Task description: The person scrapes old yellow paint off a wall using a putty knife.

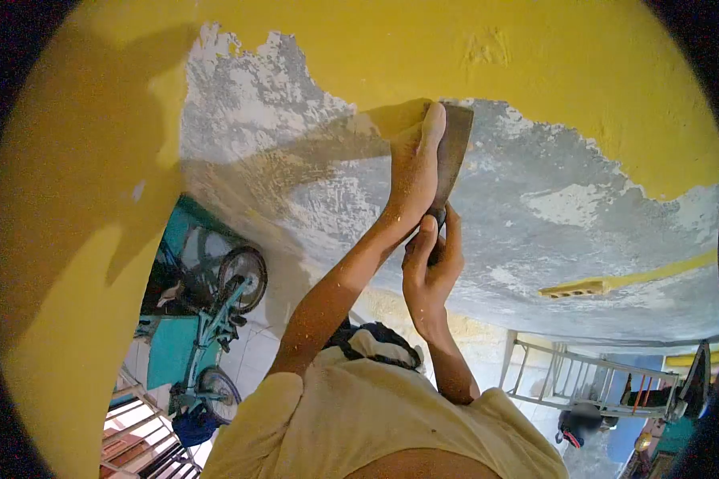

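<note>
A wide metal scraper [456,148] is held up against the wall, its blade edge at the border between yellow paint [391,48] and bared grey plaster [519,172]. My left hand [415,164] presses along the blade, thumb near its top end; the other fingers are mostly hidden behind it. Lower down, my right hand [433,267] is wrapped round the dark handle. Pale flecks dot the left forearm.
A bicycle [208,327] stands at the lower left near a railing [156,431]. A metal ladder [587,379] is at the lower right, with a person [581,423] beside it. A yellow strip with an outlet box [575,289] crosses the plaster.
</note>
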### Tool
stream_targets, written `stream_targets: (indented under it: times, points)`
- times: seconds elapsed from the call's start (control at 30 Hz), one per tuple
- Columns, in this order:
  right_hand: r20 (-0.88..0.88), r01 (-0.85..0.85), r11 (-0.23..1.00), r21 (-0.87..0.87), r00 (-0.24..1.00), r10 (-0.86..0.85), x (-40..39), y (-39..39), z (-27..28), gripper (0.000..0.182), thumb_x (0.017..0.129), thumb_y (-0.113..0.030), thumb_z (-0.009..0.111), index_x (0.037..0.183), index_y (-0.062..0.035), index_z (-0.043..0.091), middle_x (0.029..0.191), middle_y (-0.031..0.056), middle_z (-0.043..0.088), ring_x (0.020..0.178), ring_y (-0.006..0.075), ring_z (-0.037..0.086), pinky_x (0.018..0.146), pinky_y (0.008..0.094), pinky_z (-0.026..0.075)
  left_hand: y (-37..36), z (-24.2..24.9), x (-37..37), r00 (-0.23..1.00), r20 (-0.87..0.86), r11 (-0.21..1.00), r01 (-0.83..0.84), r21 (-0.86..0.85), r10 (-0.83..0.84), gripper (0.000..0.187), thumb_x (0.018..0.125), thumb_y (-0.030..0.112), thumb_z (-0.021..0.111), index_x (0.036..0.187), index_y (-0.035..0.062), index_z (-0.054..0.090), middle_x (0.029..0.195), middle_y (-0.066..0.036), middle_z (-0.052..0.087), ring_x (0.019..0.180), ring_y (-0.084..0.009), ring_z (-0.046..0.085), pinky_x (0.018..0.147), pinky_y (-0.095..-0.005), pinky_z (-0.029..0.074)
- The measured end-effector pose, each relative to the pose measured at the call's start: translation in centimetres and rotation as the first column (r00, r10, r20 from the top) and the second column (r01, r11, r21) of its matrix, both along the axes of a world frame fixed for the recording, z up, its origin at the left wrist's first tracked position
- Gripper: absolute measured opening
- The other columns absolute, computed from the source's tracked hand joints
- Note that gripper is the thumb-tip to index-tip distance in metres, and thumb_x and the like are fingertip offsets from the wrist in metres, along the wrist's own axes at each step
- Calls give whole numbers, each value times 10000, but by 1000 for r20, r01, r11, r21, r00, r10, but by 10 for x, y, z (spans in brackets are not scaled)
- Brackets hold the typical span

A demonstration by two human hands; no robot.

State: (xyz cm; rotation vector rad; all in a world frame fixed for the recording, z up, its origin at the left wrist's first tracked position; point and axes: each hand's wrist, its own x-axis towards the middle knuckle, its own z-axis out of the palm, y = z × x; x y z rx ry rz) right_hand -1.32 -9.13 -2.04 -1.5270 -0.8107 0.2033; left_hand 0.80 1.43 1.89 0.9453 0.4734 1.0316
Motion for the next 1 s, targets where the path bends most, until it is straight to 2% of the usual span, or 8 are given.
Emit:
stream_targets:
  times: [0.17,0.3,0.37,0.47,0.6,0.87,0.9,1.0]
  points:
    - [34,2,995,-98,999,1,5,-14,-41,298,944,-153,462,1198,2,447,670,109,593,598,117,570,522,281,443,-7,-44,-3,986,-139,996,86,-38,-91,398,927,403,481,764,50,568,631,16,512,558,-65,454,473,-237,342]
    - [21,-10,994,-106,1000,12,2,-9,-46,304,940,-149,468,1202,4,445,679,122,597,592,139,578,525,286,451,-7,-39,-5,992,-115,999,52,-10,-53,442,916,444,481,719,58,571,572,15,502,486,-71,453,436,-233,344]
    - [147,66,997,-39,987,-60,0,-4,-49,314,934,-136,477,1213,4,443,662,120,588,569,146,576,518,283,452,-3,-28,-8,990,-120,993,67,-101,-79,482,900,485,486,705,53,575,575,-7,528,450,-81,467,403,-233,357]
    - [21,32,993,-111,999,-30,-6,-6,-35,326,927,-123,485,1223,8,440,655,119,585,557,165,580,522,282,457,-1,-35,-7,988,-109,991,97,-91,-106,508,889,517,484,722,46,576,573,-22,543,432,-86,477,373,-239,365]
    - [73,10,989,-151,997,1,9,-15,-38,316,922,-113,492,1213,6,454,691,130,605,579,170,591,530,287,464,-11,-40,0,995,-98,993,22,-116,-33,491,847,577,505,715,107,554,579,-7,533,400,-100,456,379,-231,375]
    - [109,21,992,-121,994,-8,11,-15,-37,299,928,-110,488,1203,2,462,718,147,613,578,125,580,508,264,443,-9,-42,6,992,-128,998,-19,-52,12,509,914,511,441,704,63,562,568,-13,530,452,-74,446,402,-243,335]
    - [110,23,1000,-17,994,-21,11,-5,-34,332,965,-205,448,1210,19,440,582,23,495,541,47,415,457,229,302,0,-42,13,992,-77,995,-97,2,97,492,909,508,457,715,66,549,574,-7,511,446,-85,435,395,-252,332]
    - [180,-8,1000,17,984,5,11,15,15,324,965,-199,444,1201,23,448,572,22,486,540,47,415,457,229,302,5,34,-9,999,-36,998,11,-67,-14,448,915,469,472,750,58,541,627,-4,524,512,-84,461,437,-241,351]
